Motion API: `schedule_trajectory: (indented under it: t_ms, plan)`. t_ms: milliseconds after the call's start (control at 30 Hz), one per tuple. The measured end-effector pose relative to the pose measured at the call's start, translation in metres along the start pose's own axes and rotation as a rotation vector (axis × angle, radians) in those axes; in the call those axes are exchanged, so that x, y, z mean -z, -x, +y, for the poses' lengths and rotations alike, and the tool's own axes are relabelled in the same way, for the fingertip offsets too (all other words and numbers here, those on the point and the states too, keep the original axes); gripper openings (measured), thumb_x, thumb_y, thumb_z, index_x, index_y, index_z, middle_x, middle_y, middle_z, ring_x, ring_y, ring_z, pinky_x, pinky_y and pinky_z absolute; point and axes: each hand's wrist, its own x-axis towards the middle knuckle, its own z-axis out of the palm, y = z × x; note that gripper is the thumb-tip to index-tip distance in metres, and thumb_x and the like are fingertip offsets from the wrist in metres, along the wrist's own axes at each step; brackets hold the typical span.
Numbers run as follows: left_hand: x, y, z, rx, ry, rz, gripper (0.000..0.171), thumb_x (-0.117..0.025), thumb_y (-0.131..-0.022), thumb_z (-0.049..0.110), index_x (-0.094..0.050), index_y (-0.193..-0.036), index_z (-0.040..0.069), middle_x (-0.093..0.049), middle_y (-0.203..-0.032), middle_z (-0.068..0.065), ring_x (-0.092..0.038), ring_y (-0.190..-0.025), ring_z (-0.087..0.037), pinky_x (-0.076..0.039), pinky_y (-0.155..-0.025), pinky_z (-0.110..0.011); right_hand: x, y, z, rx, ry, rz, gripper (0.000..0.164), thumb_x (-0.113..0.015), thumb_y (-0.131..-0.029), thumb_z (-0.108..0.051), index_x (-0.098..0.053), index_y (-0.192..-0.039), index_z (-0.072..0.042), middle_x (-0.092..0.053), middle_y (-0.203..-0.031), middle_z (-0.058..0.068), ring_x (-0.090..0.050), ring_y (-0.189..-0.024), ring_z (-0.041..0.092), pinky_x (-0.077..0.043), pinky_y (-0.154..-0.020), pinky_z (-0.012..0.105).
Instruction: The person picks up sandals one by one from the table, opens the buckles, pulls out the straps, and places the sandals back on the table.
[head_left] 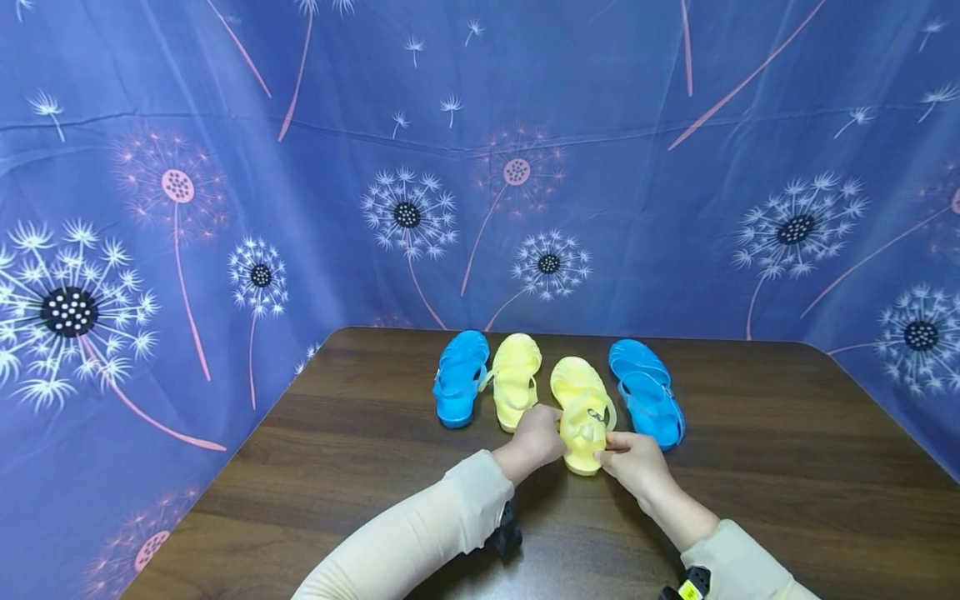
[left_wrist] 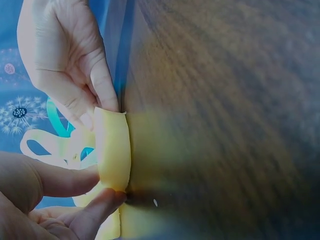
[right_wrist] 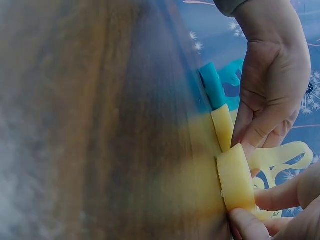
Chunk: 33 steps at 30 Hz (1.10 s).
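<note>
A yellow sandal [head_left: 581,460] stands on the table with its toe pointing away from me, nearest to me of the row. My left hand [head_left: 538,435] pinches the left side of its heel, which the left wrist view shows between thumb and finger. On the opposite side, my right hand [head_left: 639,467] grips the heel edge; thumb and finger lie on the heel [right_wrist: 236,177] in the right wrist view. A second yellow sandal [head_left: 517,367] sits just left, its heel close to my left hand. Blue sandals flank the pair: one at left [head_left: 457,379], one at right [head_left: 647,396].
A dark brown wooden table [head_left: 322,458] bears all the sandals near its far edge. Behind and beside it hangs a blue cloth [head_left: 637,217] printed with dandelions. The right blue sandal is angled, close to my right hand.
</note>
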Motion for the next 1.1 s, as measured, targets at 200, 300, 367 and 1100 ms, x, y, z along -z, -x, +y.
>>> schedule_trajectory:
  t_ms: [200, 300, 367, 1100]
  plan:
    - [-0.003, -0.006, 0.000, 0.029, 0.018, 0.008, 0.050, -0.082, -0.070, 0.002, -0.068, -0.118, 0.002, -0.071, -0.108, -0.007, -0.061, -0.088, -0.013, -0.052, -0.082, -0.022, 0.000, -0.004, -0.002, 0.001, 0.024, 0.000, 0.049, -0.059, -0.091, 0.001, -0.043, -0.134, 0.018, -0.051, -0.129, 0.037, -0.055, -0.118, 0.042, -0.053, -0.092, 0.044]
    - [-0.004, -0.009, 0.001, 0.049, 0.022, 0.010, 0.050, -0.082, -0.071, 0.002, -0.067, -0.119, 0.003, -0.071, -0.111, -0.007, -0.061, -0.088, -0.012, -0.053, -0.081, -0.022, 0.000, -0.006, -0.003, -0.003, 0.033, 0.003, 0.050, -0.059, -0.091, 0.001, -0.042, -0.135, 0.017, -0.051, -0.129, 0.036, -0.054, -0.119, 0.041, -0.053, -0.093, 0.044]
    - [-0.004, -0.011, 0.001, 0.063, 0.025, 0.010, 0.051, -0.082, -0.072, 0.002, -0.067, -0.120, 0.003, -0.070, -0.114, -0.006, -0.061, -0.088, -0.012, -0.053, -0.081, -0.022, 0.000, -0.008, -0.004, 0.003, 0.038, 0.006, 0.049, -0.058, -0.091, 0.001, -0.043, -0.135, 0.017, -0.051, -0.129, 0.035, -0.054, -0.118, 0.040, -0.053, -0.093, 0.043]
    - [-0.005, -0.021, 0.003, 0.050, 0.008, 0.058, 0.043, -0.070, -0.072, -0.007, -0.070, -0.114, 0.003, -0.072, -0.100, -0.005, -0.053, -0.074, -0.014, -0.048, -0.066, -0.019, -0.007, -0.022, -0.006, 0.059, 0.121, 0.094, 0.047, -0.054, -0.092, 0.002, -0.045, -0.135, 0.015, -0.054, -0.129, 0.032, -0.048, -0.120, 0.038, -0.048, -0.096, 0.047]
